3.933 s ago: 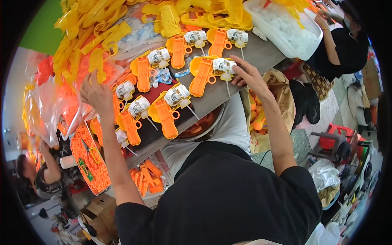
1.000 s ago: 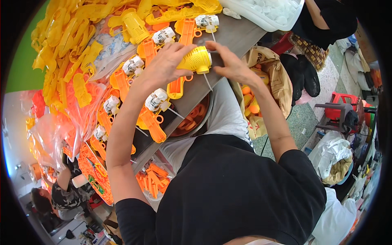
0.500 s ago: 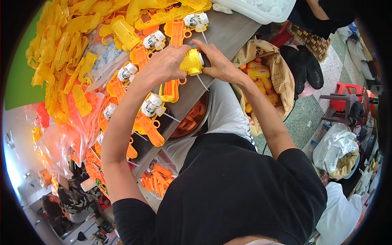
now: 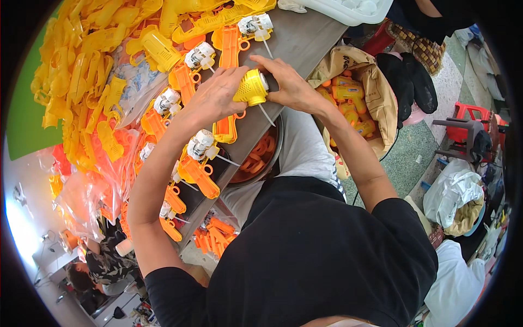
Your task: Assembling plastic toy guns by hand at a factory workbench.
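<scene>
My left hand [image 4: 215,95] is closed around a toy gun's perforated yellow shell [image 4: 251,87], with a white piece at its right end. Below that hand an orange toy part [image 4: 225,129] shows, apparently belonging to the same gun. A thin pale strip [image 4: 267,115] sticks out under the shell. My right hand [image 4: 289,84] curves around the white end, thumb and forefinger apart; whether the thumb touches the shell I cannot tell. Several similar half-built toy guns [image 4: 199,174] lie in a row along the table, each with an orange part, a white mechanism and a pale strip.
Yellow shells [image 4: 76,82] are heaped at the table's far left, beside clear plastic bags [image 4: 117,158]. A white tub [image 4: 348,12] stands at the back. Right of my leg, a brown sack [image 4: 384,101] holds yellow and orange toys. Orange parts fill a round basin [image 4: 279,141] below the table edge.
The view has shifted slightly. Both hands stay around the yellow shell, which looks turned a little, and the right hand's fingers stay apart beside it.
</scene>
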Tool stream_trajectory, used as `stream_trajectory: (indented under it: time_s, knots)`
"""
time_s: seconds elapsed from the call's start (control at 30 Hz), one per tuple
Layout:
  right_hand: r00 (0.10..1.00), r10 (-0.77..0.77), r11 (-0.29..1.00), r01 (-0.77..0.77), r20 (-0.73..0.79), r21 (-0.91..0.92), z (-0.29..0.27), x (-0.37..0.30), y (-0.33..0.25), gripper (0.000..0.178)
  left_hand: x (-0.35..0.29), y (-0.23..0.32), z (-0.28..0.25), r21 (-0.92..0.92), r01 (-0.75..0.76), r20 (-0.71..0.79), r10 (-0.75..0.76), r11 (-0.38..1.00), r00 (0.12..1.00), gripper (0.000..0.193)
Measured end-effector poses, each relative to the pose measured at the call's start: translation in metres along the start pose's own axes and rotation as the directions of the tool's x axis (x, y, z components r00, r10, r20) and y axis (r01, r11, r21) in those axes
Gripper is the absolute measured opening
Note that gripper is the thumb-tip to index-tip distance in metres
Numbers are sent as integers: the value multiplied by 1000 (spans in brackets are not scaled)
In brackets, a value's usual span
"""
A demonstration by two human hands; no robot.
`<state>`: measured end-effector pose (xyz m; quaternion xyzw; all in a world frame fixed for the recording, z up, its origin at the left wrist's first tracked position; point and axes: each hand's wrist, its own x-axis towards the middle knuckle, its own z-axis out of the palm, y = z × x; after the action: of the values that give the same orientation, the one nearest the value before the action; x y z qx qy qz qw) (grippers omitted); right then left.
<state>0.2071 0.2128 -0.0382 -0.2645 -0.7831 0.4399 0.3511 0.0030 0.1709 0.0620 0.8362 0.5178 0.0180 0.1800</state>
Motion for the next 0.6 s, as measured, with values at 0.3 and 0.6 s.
stream_trajectory:
  time_s: [0.3, 0.6]
  knots:
    - [1000, 14, 999, -13, 9, -29, -1, 1, -1, 84, 2, 12, -8, 48, 92, 1, -92, 995, 996, 70]
    - [1000, 22, 999, -22, 6, -31, 1, 1, -3, 82, -2, 5, -8, 80, -6, 17, 5, 997, 1000, 68]
